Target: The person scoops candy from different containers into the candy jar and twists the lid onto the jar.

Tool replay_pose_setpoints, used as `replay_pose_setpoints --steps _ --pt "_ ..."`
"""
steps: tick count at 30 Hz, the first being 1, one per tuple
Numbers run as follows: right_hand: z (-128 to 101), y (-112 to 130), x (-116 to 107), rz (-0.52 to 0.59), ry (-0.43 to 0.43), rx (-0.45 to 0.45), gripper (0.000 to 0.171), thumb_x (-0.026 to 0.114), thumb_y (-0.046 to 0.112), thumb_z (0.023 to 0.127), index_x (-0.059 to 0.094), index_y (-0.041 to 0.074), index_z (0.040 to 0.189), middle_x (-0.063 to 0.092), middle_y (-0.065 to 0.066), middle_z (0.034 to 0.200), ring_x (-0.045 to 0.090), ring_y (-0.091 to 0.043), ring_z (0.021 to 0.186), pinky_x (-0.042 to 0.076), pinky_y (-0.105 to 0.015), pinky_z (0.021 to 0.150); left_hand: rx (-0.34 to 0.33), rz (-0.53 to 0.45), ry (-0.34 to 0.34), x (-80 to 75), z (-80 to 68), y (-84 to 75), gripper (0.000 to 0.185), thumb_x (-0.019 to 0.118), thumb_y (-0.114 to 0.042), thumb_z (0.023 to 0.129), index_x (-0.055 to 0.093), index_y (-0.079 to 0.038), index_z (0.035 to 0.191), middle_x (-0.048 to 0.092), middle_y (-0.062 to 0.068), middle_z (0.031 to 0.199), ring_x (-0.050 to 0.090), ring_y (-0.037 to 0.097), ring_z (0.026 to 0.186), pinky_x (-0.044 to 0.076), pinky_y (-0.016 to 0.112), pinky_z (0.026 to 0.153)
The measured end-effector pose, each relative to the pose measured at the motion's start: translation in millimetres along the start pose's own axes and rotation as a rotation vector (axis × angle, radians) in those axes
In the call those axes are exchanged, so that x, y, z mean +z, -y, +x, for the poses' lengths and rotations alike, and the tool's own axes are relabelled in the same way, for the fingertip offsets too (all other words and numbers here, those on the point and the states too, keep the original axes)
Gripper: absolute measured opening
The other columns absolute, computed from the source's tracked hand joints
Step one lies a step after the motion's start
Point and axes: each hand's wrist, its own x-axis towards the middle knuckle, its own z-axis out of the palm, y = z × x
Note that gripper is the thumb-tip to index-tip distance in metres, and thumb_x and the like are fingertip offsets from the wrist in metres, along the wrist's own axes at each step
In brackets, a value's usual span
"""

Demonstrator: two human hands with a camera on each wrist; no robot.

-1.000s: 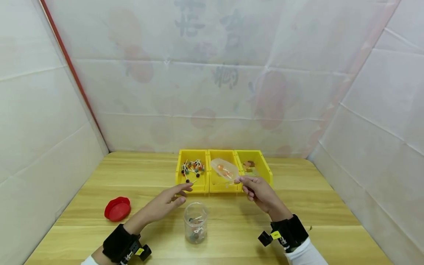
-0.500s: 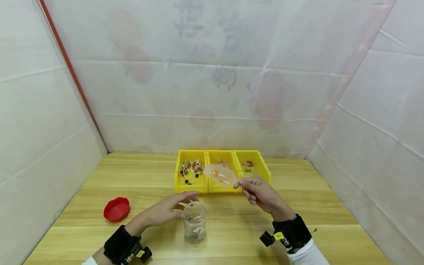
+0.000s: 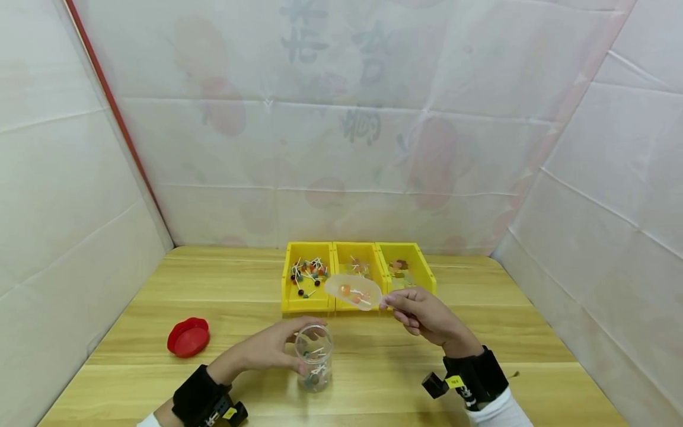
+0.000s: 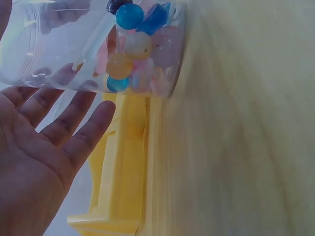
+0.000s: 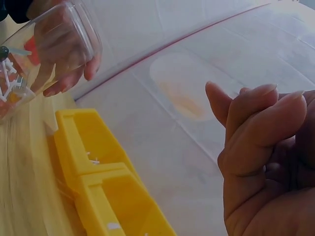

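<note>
My left hand (image 3: 277, 347) holds a clear plastic jar (image 3: 315, 379) round its upper part, thumb in front and fingers behind. The jar stands upright and lidless, with coloured balls (image 4: 129, 17) and white-stick pieces inside. Between thumb and finger, my right hand (image 3: 427, 317) pinches the handle end of a translucent scoop (image 3: 336, 292) in the air. Orange balls on white sticks, like tiny lollipops (image 3: 356, 296), lie in it. The scoop overlaps the front of the middle yellow bin (image 3: 344, 305) in the head view. In the right wrist view the scoop (image 5: 170, 73) is blurred beyond the fingers.
The left yellow bin (image 3: 288, 303) contains several dark and coloured balls on white sticks. Flat brown and yellowish pieces lie in the right yellow bin (image 3: 425, 261). A red scalloped lid (image 3: 189, 338) rests on the wooden table at left. White sheeting walls surround the table.
My left hand has come down from near the left bin to the jar and taken hold of it. The scoop has moved left and toward me, from above the middle bin.
</note>
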Motion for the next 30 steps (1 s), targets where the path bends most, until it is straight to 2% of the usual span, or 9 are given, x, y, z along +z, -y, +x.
replay_pose_setpoints --steps 6,9,14,18,22,30 --pt "-1 4 3 0.018 0.034 0.002 0.033 0.039 0.015 0.108 0.068 -0.002 0.111 0.047 0.007 0.064 0.032 -0.005 0.044 0.026 -0.023 0.035 0.01 0.008 -0.01 3.5 0.4 -1.1 0.064 0.076 -0.024 0.087 0.046 -0.017 0.143 0.057 0.005 0.132 0.054 0.025 0.119 0.048 0.046 0.096" --pt "-1 5 5 0.02 0.042 0.006 0.033 0.039 0.014 0.107 0.068 -0.002 0.11 0.047 0.006 0.063 0.031 -0.007 0.043 0.025 -0.025 0.035 0.014 0.008 -0.016 4.8 0.1 -1.2 0.062 0.076 -0.024 0.088 0.047 -0.014 0.141 0.057 0.007 0.132 0.055 0.026 0.118 0.049 0.048 0.095" --pt "0 6 6 0.012 0.041 0.031 0.033 0.039 0.015 0.108 0.069 0.0 0.108 0.046 0.005 0.062 0.026 -0.013 0.042 0.02 -0.033 0.036 -0.008 -0.01 -0.024 6.4 0.3 -3.6 0.06 0.076 -0.025 0.087 0.048 -0.017 0.14 0.057 0.009 0.132 0.054 0.028 0.12 0.048 0.048 0.097" --pt "-1 6 6 0.017 0.048 0.062 0.033 0.041 0.017 0.107 0.07 0.003 0.107 0.046 0.005 0.06 0.024 -0.016 0.041 0.018 -0.035 0.037 -0.012 -0.028 -0.03 8.1 0.8 -5.0 0.059 0.077 -0.025 0.087 0.049 -0.018 0.139 0.058 0.009 0.132 0.054 0.03 0.12 0.047 0.05 0.097" --pt "-2 7 2 0.029 0.097 0.059 0.034 0.039 0.014 0.107 0.07 0.001 0.106 0.043 0.003 0.057 0.023 -0.017 0.039 0.017 -0.033 0.034 -0.015 -0.034 -0.025 10.6 3.0 -4.9 0.059 0.076 -0.024 0.088 0.049 -0.016 0.139 0.057 0.007 0.133 0.053 0.031 0.12 0.047 0.05 0.097" --pt "-1 18 -2 -0.014 0.173 0.108 0.033 0.04 0.014 0.107 0.07 0.0 0.106 0.041 0.0 0.056 0.023 -0.02 0.039 0.017 -0.038 0.034 -0.05 0.001 -0.027 11.9 5.4 -7.4 0.061 0.077 -0.028 0.087 0.049 -0.015 0.139 0.057 0.001 0.133 0.053 0.023 0.122 0.047 0.045 0.098"
